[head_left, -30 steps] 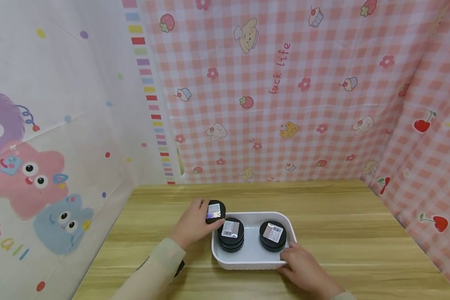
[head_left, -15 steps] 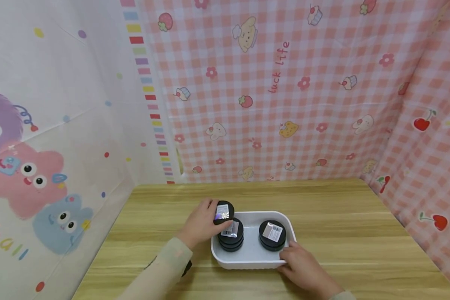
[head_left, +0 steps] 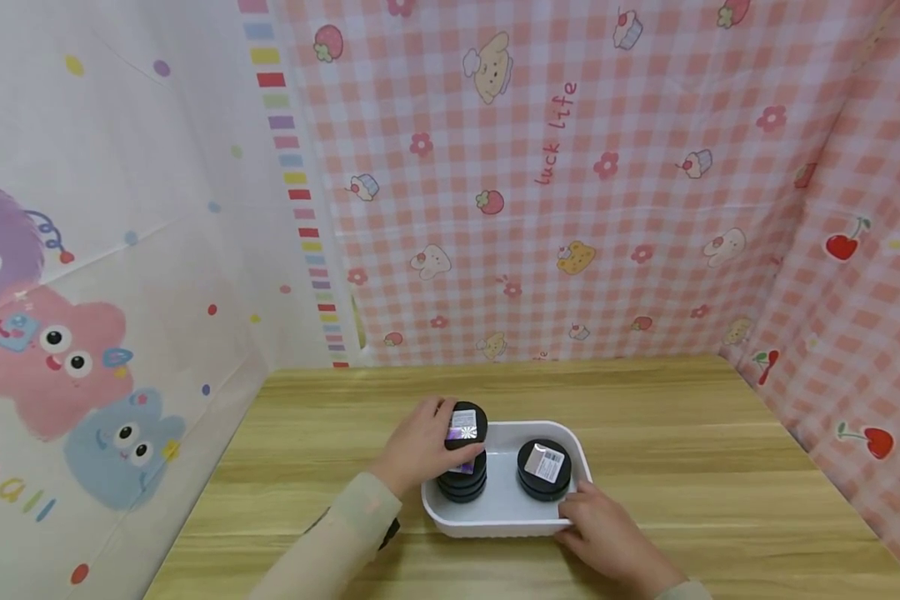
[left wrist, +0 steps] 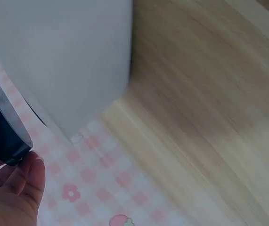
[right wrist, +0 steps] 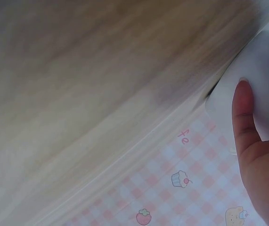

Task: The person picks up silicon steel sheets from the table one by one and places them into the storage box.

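My left hand [head_left: 418,446] pinches a flat, round black container [head_left: 470,414] by its edge, thumb in front and fingers behind. A label with a shiny purple patch marks its top. It is over the left end of a white plastic bin [head_left: 495,530], overlapping a stack of similar black containers [head_left: 462,490] there. In the left wrist view the held container [left wrist: 2,129] shows its pale underside, apart from the bin wall [left wrist: 73,56]. My right hand [head_left: 607,533] grips the bin's front right corner; its thumb [right wrist: 244,110] lies along the outer wall in the right wrist view.
A second, lower stack of black containers [head_left: 544,468] stands in the bin's right half. The bin rests on a wood-grain table [head_left: 682,467]. A pink checked cloth [head_left: 607,208] hangs behind the table, and a white printed cloth [head_left: 217,225] hangs at the left.
My left hand has moved right with the held container, from beside the bin's left rim to over the left stack. My right hand and the bin have stayed in place.
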Demonstrator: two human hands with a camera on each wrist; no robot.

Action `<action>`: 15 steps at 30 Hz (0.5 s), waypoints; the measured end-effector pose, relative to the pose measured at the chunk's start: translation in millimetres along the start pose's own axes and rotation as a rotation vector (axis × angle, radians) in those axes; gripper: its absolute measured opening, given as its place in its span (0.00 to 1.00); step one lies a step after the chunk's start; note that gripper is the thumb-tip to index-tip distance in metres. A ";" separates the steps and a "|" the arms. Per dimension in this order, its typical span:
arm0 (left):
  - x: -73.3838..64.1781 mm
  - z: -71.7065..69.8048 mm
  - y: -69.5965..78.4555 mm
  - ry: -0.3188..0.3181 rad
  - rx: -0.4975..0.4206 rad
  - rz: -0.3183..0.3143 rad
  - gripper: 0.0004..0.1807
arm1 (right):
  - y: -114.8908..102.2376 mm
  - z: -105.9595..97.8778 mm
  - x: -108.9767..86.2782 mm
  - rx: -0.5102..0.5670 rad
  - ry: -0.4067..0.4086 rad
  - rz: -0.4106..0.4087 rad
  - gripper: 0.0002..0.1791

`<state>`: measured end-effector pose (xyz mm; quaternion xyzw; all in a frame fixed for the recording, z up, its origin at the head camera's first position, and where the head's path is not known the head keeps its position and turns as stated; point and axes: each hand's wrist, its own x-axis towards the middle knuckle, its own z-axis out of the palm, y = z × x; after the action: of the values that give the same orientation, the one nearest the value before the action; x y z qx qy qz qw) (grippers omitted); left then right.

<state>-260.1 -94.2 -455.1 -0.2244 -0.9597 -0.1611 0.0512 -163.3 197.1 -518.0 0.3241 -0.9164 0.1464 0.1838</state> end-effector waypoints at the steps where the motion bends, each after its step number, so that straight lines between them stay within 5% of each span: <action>1: 1.1 0.8 1.3 -0.004 0.008 -0.001 0.53 | 0.0 -0.1 0.1 -0.001 -0.001 0.001 0.13; 15: 8.0 -1.0 16.7 -0.018 0.033 0.049 0.51 | 1.3 0.9 -0.2 0.000 -0.016 0.004 0.12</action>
<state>-259.8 -77.1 -448.0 -0.2486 -0.9568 -0.1420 0.0502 -164.3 197.7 -519.1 0.3234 -0.9185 0.1442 0.1762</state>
